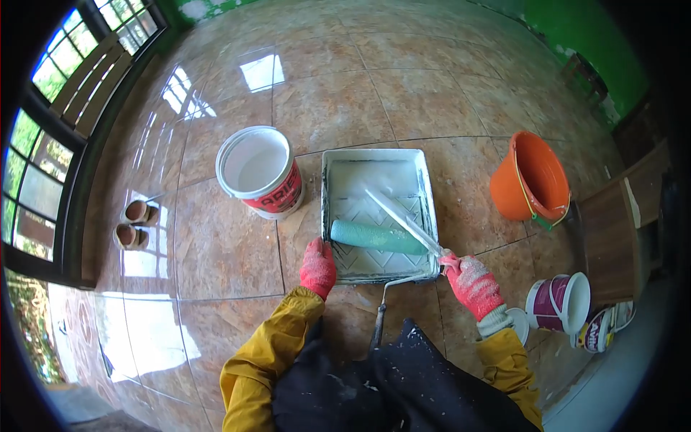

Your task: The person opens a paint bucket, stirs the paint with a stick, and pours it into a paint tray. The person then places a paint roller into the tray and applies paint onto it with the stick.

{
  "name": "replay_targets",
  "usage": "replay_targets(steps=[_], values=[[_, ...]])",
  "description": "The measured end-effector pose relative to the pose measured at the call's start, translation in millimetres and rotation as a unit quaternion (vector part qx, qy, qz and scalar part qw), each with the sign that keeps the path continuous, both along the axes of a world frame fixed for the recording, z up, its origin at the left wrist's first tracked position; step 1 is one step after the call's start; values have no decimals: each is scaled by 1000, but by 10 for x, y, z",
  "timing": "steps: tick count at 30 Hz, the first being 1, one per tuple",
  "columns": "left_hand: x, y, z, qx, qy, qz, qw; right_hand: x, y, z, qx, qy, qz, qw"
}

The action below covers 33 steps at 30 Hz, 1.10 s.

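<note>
Your gloved right hand (473,284) has its fingers closed around the near end of a paint-coated stick (394,211), which slants over the paint tray (374,153) before you. The teal roller (367,236) lies crosswise inside the tray, partly overlapped by the stick; its handle (378,325) extends past the near edge toward you. Your gloved left hand (318,269), fingers curled, is at the tray's near left corner; whether they grip the rim cannot be told. A white bucket (270,191) stands left of the tray, an orange bucket (512,183) to its right.
</note>
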<state>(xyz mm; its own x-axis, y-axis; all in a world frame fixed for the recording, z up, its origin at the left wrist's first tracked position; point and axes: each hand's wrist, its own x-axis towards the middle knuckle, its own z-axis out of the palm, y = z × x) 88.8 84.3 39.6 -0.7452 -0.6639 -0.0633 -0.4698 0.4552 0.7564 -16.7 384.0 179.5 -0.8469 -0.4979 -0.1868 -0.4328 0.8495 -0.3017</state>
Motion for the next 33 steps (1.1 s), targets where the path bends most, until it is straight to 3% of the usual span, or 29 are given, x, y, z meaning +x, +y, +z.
replay_targets(steps=[3, 6, 7, 10, 12, 14, 16, 18, 24, 26, 27, 31, 33], values=[[18, 6, 57, 12, -9, 5, 1000, -24, -171, 0, -69, -11, -19, 997], [8, 9, 36, -1, -16, 9, 1000, -69, -278, -246, -63, 51, 56, 995], [1, 5, 0, -17, -19, 9, 1000, -50, -300, -269, -18, 21, 19, 999], [-26, 12, -50, -15, -21, 28, 999, -15, -184, -62, -41, 24, 89, 995], [-41, 11, -23, -3, -42, 25, 999, -66, -144, -12, -33, 25, 78, 996], [-31, 31, -70, -20, -21, 37, 999, -120, -220, 62, -4, -39, -20, 999], [-25, 55, -48, -12, -21, 31, 999, -161, -325, -118, -33, -30, -25, 999], [-17, 23, -25, -11, -23, 24, 999, -167, -502, -241, -80, 20, 40, 996], [-3, 33, -14, 21, -21, 31, 999, 97, -501, -161, -38, -12, 34, 999], [-6, 40, -36, 27, -14, 31, 999, 135, -539, -161, -112, 23, 48, 992], [-6, 37, -52, 30, -6, 34, 999, 155, -668, -42, -20, 17, 2, 1000], [-8, 1, -91, 21, 3, 25, 999, 108, -696, -286, -48, 21, 26, 998], [0, 13, -57, 12, 9, 14, 1000, 176, -581, -127, -45, 30, 8, 999]])
